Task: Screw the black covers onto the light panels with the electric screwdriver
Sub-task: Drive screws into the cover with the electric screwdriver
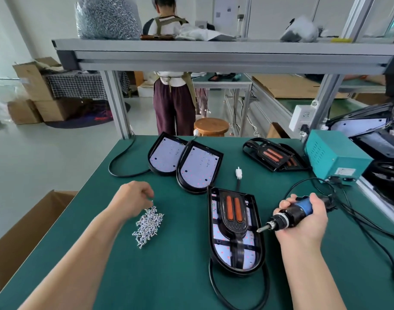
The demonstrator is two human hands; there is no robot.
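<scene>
Here, on the green desk [169, 283], the left hand [135, 198] hangs at the far edge of a pile of screws [148, 224], its fingers curled together and pinching one screw [151, 200]; the right hand [305, 222] has its fingers wrapped round the electric screwdriver [290, 214], bit pointing left at the near light panel [216, 233]; a black cover [235, 222] with two orange strips lies on that panel; two bare panels [199, 167] lie beyond, overlapping; spare covers [274, 156] sit beside a teal box [334, 157].
</scene>
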